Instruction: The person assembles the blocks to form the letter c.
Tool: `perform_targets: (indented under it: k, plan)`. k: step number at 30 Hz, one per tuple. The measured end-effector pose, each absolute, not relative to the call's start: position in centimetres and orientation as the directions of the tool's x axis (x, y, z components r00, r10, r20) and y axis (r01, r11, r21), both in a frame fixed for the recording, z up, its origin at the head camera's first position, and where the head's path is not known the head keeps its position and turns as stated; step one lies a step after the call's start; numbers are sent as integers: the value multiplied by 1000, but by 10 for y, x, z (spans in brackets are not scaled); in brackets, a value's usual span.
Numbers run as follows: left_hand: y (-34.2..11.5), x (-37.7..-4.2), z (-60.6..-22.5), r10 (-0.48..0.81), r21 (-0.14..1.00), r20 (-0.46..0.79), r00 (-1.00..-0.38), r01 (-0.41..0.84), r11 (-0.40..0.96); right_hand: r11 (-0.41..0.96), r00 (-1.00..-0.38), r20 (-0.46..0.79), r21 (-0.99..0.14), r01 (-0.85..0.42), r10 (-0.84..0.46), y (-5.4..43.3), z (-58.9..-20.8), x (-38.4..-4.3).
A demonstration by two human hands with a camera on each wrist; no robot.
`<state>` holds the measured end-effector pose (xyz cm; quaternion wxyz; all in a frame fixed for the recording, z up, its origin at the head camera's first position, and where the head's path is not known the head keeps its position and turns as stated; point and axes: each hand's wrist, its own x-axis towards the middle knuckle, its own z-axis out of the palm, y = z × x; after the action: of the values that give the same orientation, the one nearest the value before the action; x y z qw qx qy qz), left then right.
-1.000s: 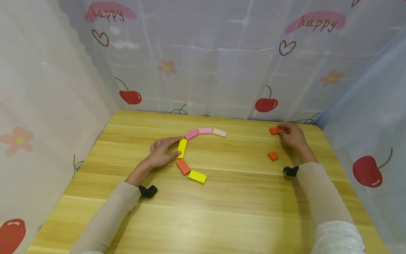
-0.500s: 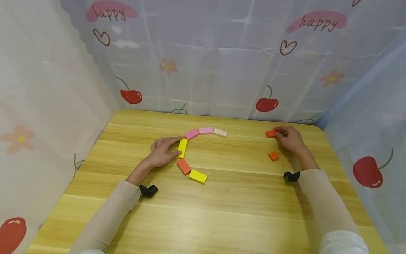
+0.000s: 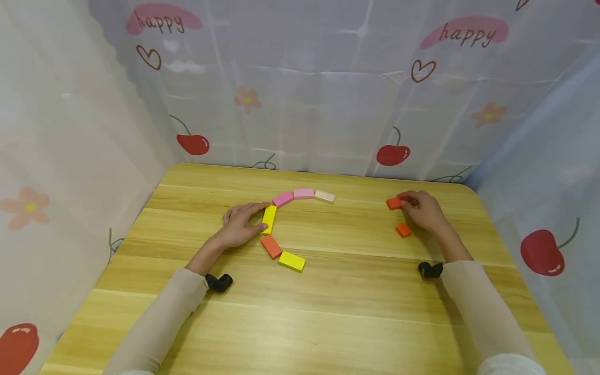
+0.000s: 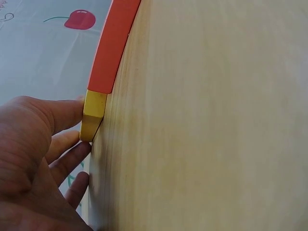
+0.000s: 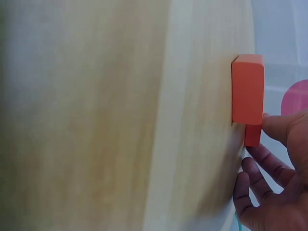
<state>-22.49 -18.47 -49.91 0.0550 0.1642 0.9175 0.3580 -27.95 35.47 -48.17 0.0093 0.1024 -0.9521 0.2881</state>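
Note:
My left hand (image 3: 238,226) rests at the left side of a yellow block (image 3: 269,219), its thumb near the lower end and index fingertip at the upper end. Seen from the left wrist, that yellow block (image 4: 94,114) sits between thumb and fingers, with an orange-red block (image 4: 113,48) beyond it. At the right of the table, my right hand (image 3: 424,211) pinches an orange block (image 3: 394,203). Just in front of it lies a second orange block (image 3: 403,230). In the right wrist view this nearer block (image 5: 248,91) partly covers the pinched block (image 5: 252,136).
A curved row surrounds the left hand's block: a dark pink block (image 3: 283,199), a pale pink block (image 3: 303,194) and a plain wood block (image 3: 324,196) behind, an orange-red block (image 3: 271,246) and another yellow block (image 3: 292,261) in front. A printed curtain (image 3: 300,104) borders the table.
My right hand has drawn the pinched orange block leftward and toward the front, closer to the other orange block. My left hand and the curved row stay in place.

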Motion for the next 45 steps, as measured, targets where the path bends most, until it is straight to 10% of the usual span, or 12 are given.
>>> perform_targets:
  k: [45]
  plan:
    - [-185, -226, -499, 337, 680, -7, -941, 243, 692, 765, -944, 113, -559, -319, -311, 317, -482, -236]
